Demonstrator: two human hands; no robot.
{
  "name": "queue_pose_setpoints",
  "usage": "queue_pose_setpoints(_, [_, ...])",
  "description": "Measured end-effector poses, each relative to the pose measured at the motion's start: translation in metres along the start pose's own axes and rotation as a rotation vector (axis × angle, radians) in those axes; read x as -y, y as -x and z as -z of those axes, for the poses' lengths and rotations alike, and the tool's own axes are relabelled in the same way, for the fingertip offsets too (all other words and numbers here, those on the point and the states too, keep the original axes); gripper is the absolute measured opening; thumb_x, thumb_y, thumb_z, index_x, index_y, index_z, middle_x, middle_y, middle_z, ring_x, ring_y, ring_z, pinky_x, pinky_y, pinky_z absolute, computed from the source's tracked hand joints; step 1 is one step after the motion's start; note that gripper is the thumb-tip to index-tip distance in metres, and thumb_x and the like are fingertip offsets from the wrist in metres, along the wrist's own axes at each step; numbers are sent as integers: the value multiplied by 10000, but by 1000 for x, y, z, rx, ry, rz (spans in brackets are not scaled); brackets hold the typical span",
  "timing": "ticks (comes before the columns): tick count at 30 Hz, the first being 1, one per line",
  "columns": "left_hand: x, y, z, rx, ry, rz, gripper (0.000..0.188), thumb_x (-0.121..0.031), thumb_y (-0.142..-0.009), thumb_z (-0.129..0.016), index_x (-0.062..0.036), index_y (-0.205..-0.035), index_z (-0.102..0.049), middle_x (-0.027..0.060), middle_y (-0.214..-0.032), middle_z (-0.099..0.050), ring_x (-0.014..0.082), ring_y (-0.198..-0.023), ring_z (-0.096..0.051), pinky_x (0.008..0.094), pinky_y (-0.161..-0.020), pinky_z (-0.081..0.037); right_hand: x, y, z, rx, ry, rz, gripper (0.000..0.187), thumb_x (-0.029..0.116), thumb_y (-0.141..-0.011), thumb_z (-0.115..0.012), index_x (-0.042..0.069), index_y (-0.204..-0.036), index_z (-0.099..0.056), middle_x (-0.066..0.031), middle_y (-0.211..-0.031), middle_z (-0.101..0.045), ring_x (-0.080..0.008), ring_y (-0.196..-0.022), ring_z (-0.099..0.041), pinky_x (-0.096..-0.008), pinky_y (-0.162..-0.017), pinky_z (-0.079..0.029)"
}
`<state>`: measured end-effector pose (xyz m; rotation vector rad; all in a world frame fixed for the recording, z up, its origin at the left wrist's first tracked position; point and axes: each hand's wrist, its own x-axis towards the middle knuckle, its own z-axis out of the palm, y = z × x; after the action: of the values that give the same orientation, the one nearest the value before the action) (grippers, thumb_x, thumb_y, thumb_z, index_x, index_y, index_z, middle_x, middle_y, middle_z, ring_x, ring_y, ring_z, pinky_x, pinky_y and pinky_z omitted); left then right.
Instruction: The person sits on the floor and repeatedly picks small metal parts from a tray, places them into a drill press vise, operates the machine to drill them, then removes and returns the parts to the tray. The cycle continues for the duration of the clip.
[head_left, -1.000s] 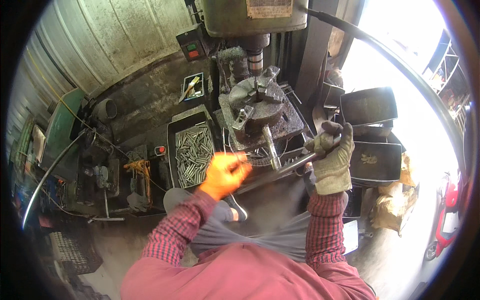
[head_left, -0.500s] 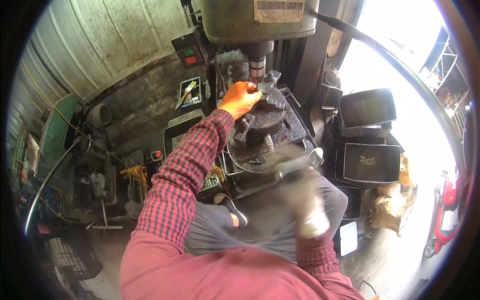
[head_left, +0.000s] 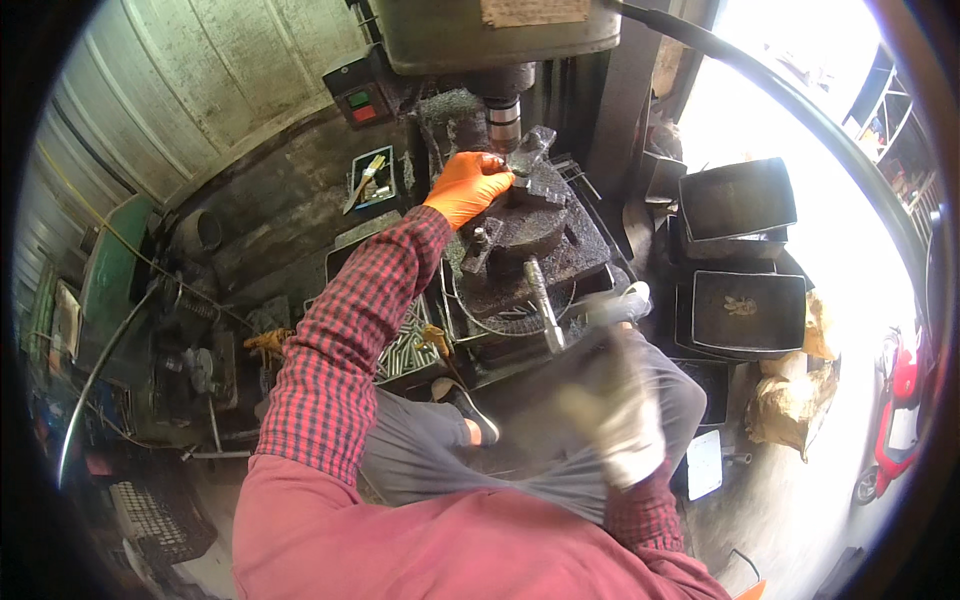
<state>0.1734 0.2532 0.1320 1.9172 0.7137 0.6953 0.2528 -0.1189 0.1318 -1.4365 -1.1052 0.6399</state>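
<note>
Since a second ago, the left hand (head_left: pixel 466 188) has gone from beside the pins (head_left: pixel 408 350) up to the fixture (head_left: pixel 525 228), while the right hand (head_left: pixel 627 430) has dropped lower in the frame.

Head view: at upper centre, the fixture sits below the spindle (head_left: pixel 503 125). The orange-gloved left hand is nearly closed there, fingertips drawn together at its top; whether they pinch a part is hidden. Right of centre, the pale-gloved right hand is blurred; its grip cannot be told.

The step looks like handling a part at the fixture; the next move calls for careful fingers near the spindle.

Counted: one fixture, one spindle, one lever (head_left: pixel 544 303); one brush (head_left: pixel 369 173) in one small tray (head_left: pixel 393 172), upper left; two uppermost bins at right, upper (head_left: pixel 735 197) and lower (head_left: pixel 772 328). Pins, left of centre, are too many to count.
</note>
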Motion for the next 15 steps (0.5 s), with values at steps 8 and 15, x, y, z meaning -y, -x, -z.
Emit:
queue_pose_setpoints(8, [1,-1,2,-22,-114,-6,175,-197,-964,-756,-32,-906,-748,-39,-749,-654,52,-650,-557,264,-582,-416,-121,-17,6,168,370,-406,574,64,-919,-695,-6,-1471,-554,-215,-1294,-697,-288,-1147,-706,-399,-949,-585])
queue_pose_setpoints(15, [7,2,17,-103,351,-97,160,-142,-964,-755,-27,-1069,-788,-8,-921,-741,31,-823,-631,223,-712,-470,-94,23,118,-434,351,-333,794,-58,-798,-715,96,-1556,-533,-226,-1416,-665,-267,-1310,-657,-340,-1110,-505])
